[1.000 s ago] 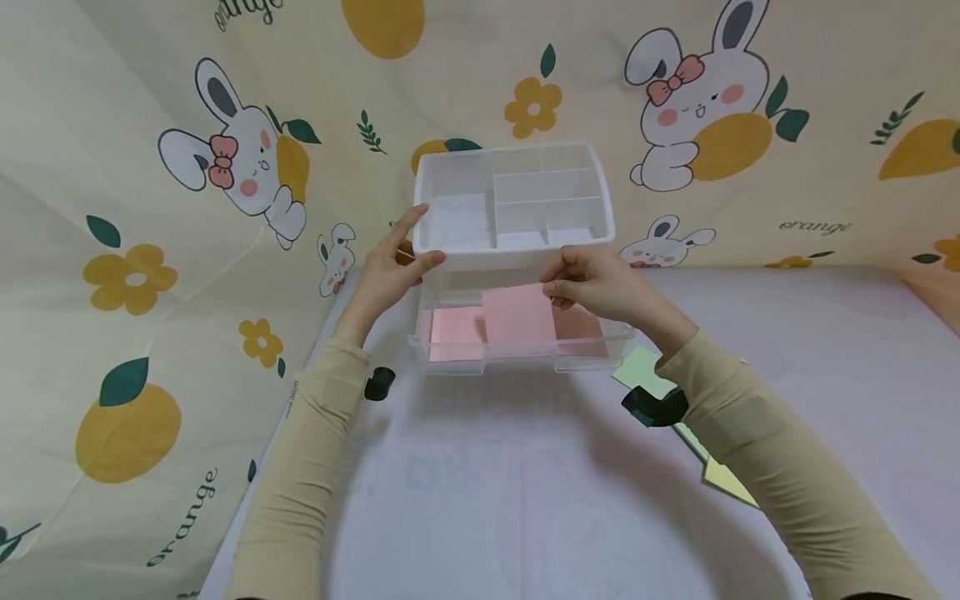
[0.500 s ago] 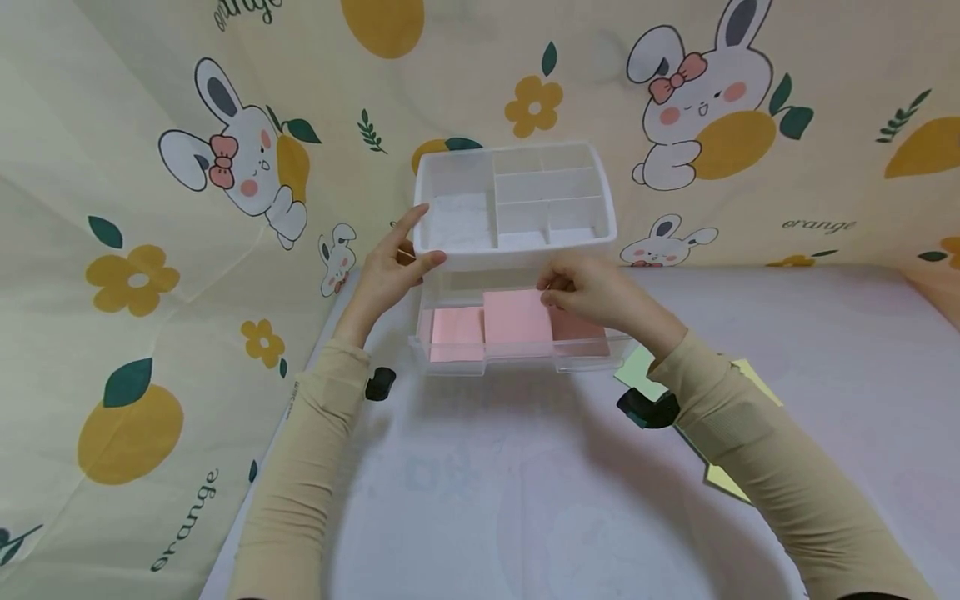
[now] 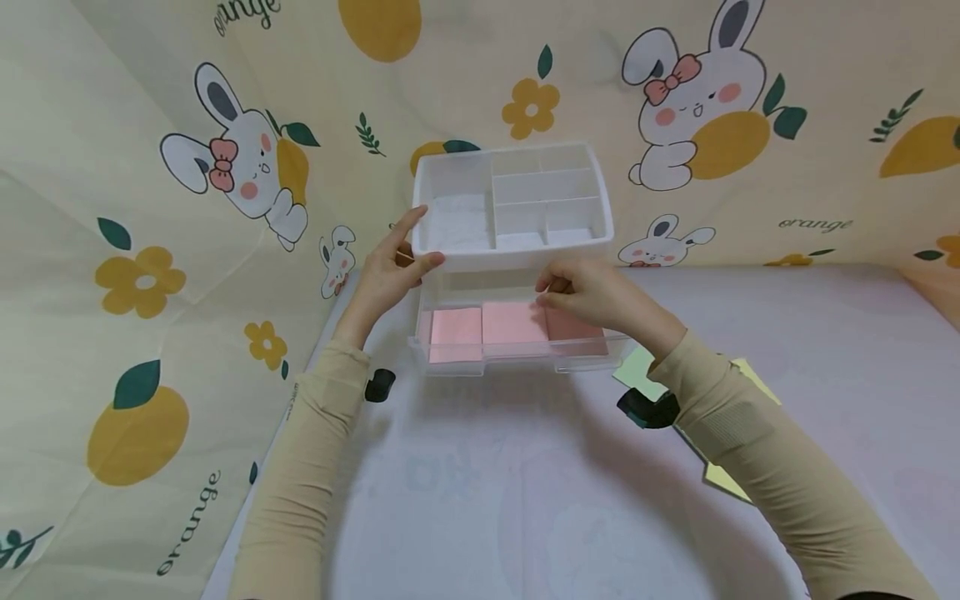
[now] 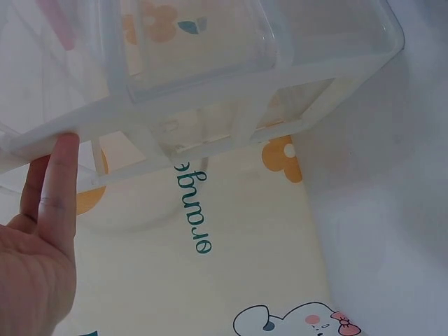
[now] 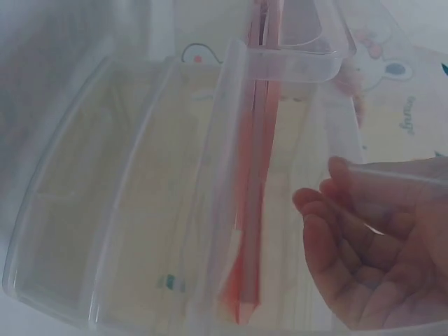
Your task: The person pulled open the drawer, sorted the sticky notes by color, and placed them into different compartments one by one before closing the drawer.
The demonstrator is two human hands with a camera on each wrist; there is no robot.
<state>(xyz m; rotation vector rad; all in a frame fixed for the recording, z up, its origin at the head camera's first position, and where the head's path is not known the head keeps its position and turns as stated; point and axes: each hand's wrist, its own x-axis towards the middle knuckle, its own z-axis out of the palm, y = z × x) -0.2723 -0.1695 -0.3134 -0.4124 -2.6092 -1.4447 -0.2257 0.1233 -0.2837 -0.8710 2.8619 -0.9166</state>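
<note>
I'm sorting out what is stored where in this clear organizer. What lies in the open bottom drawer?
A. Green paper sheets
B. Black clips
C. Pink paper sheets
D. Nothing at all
C: the head view shows pink paper sheets lying side by side in the pulled-out drawer, with the right hand on them; the green sheets lie outside on the table.

head view above, wrist views close, somewhat blurry, sharing organizer (image 3: 513,208)

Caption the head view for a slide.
Left hand steadies a clear organizer; right hand reaches pink notes in its open drawer.
</note>
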